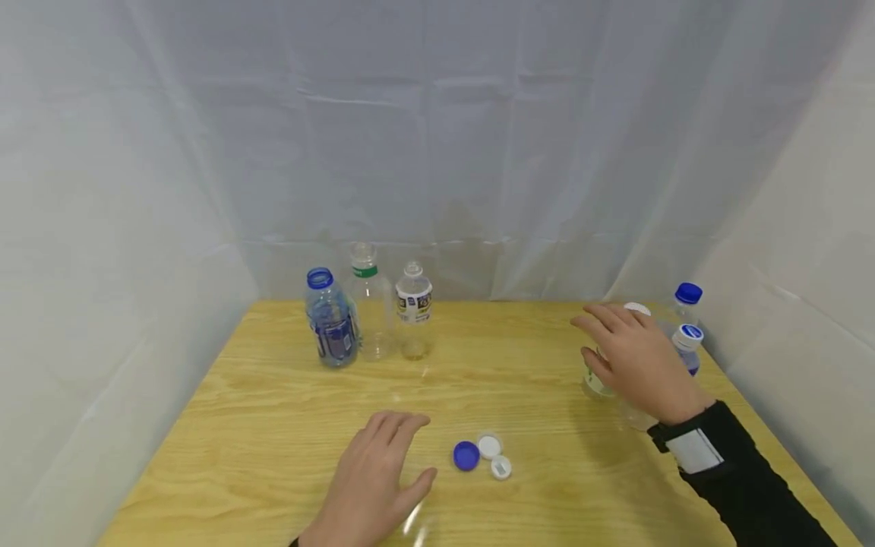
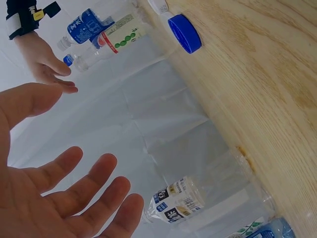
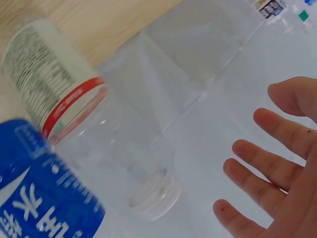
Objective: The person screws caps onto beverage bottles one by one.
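Observation:
My left hand (image 1: 372, 475) hovers over the front of the table with fingers spread and relaxed, holding nothing. Just right of it lie a blue cap (image 1: 466, 456) and two white caps (image 1: 489, 446). My right hand (image 1: 639, 357) is raised over the bottles at the right, its fingers apart and empty. Partly behind it stands a clear bottle with a pale green label and red band (image 3: 59, 79), topped in white. Beside that is a blue-labelled bottle (image 3: 39, 193) with a blue-and-white cap (image 1: 688, 334). A further bottle with a dark blue cap (image 1: 688, 293) stands behind.
At the back left, three uncapped bottles stand close together: a blue-tinted one (image 1: 333, 327), a tall clear one with a green neck band (image 1: 372, 304), and a clear one with a white label (image 1: 414, 304). White sheeting (image 1: 424, 152) surrounds the wooden table (image 1: 273, 425).

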Demonstrator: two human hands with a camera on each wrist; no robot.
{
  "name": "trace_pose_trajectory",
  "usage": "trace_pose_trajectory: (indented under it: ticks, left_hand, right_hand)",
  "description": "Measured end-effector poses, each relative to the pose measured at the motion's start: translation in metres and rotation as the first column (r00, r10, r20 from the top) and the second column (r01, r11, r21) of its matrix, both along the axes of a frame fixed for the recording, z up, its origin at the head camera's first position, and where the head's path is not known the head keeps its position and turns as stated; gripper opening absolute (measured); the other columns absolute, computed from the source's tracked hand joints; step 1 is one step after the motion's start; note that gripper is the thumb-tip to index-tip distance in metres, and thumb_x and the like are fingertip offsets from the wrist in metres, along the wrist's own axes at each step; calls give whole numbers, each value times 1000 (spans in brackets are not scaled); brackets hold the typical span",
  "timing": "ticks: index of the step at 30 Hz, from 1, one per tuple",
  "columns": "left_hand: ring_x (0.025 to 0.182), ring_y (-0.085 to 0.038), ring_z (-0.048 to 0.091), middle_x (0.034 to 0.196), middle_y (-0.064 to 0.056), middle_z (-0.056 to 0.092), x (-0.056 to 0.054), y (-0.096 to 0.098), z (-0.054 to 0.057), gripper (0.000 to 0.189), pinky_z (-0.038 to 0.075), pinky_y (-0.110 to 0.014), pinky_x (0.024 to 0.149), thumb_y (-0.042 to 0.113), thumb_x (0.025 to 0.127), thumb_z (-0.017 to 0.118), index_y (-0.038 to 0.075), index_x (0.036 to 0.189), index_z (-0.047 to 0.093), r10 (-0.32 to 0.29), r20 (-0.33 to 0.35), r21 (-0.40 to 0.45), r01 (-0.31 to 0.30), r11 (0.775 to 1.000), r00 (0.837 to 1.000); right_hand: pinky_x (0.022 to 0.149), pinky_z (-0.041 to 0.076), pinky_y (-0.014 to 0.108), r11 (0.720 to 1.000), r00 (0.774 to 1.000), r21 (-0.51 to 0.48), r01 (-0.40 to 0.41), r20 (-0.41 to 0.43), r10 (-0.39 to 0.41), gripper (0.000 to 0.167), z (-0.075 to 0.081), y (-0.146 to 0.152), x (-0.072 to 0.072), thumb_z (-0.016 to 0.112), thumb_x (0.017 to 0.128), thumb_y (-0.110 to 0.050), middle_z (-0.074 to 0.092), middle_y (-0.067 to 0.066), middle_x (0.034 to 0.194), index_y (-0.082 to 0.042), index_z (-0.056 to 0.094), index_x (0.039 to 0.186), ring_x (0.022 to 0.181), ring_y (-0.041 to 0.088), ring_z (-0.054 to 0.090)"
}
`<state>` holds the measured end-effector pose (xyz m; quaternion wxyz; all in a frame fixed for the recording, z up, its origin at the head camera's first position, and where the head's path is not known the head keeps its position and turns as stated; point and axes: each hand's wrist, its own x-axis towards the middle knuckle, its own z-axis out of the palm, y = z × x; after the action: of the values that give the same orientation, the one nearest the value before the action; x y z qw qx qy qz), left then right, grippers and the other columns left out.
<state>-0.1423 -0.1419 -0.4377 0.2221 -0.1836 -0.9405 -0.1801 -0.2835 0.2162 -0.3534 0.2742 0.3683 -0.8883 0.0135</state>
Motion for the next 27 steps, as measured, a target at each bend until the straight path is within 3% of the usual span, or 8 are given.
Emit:
trace_pose_trajectory:
  ticks: [5, 8, 14, 20, 27]
  left_hand:
    - [112, -13, 58, 119, 4, 65, 1, 0, 1, 59, 55, -34, 93, 40, 80, 83, 17, 130, 63, 0, 20, -6, 0, 1000, 1000]
    - [112, -13, 58, 120, 4, 65, 1, 1, 2, 59, 55, -35, 93, 40, 80, 82, 17, 131, 63, -2, 31, -4, 2, 1000, 1000]
    - [112, -13, 59, 119, 4, 65, 1, 0, 2, 58, 54, -34, 93, 41, 81, 82, 18, 130, 63, 1, 33, -10, 0, 1000, 999]
    - [112, -13, 60, 120, 4, 65, 2, 1, 2, 58, 54, -36, 93, 41, 81, 82, 18, 131, 63, 0, 36, -7, 1, 1000, 999]
    - [113, -14, 60, 121, 3, 65, 2, 3, 2, 59, 54, -36, 94, 42, 81, 81, 18, 131, 62, 3, 47, -13, -2, 1000, 999]
  right_hand:
    - [104, 46, 59, 998, 987, -56, -28, 155, 37, 50, -2, -15, 12, 74, 92, -21, 59, 16, 139, -9, 59, 138, 128, 37, 55]
    - [103, 48, 58, 995, 976, -81, -57, 206, 73, 50, -5, -24, 18, 73, 93, -22, 59, 15, 141, -11, 59, 140, 128, 37, 57]
    - [99, 52, 54, 986, 958, -121, -114, 251, 142, 49, -10, -38, 30, 73, 94, -22, 59, 12, 141, -13, 59, 140, 126, 35, 59]
    - [100, 53, 49, 977, 925, -156, -144, 328, 189, 48, -18, -48, 43, 70, 97, -22, 57, 7, 144, -16, 57, 143, 129, 29, 58]
    - [99, 54, 45, 959, 908, -197, -206, 327, 262, 46, -32, -59, 50, 73, 94, -21, 61, 3, 140, -16, 60, 138, 126, 23, 60]
